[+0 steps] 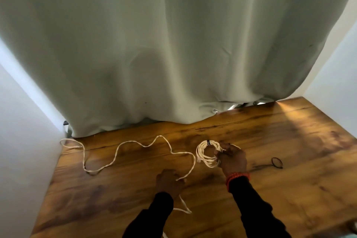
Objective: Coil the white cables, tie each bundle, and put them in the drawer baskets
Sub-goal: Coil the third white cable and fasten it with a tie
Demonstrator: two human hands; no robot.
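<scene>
A coiled white cable bundle (205,153) lies on the wooden table (280,160), with a dark tie at its top. My right hand (232,158) grips the bundle's right side. A long loose white cable (123,146) snakes across the table from the far left to the near middle. My left hand (169,180) is closed around this loose cable near its front part, and the cable's tail trails below the wrist. No drawer or basket is in view.
A black loop tie (277,162) lies on the table to the right of my right hand. A pale green curtain (173,44) hangs across the table's back edge. White walls stand on both sides.
</scene>
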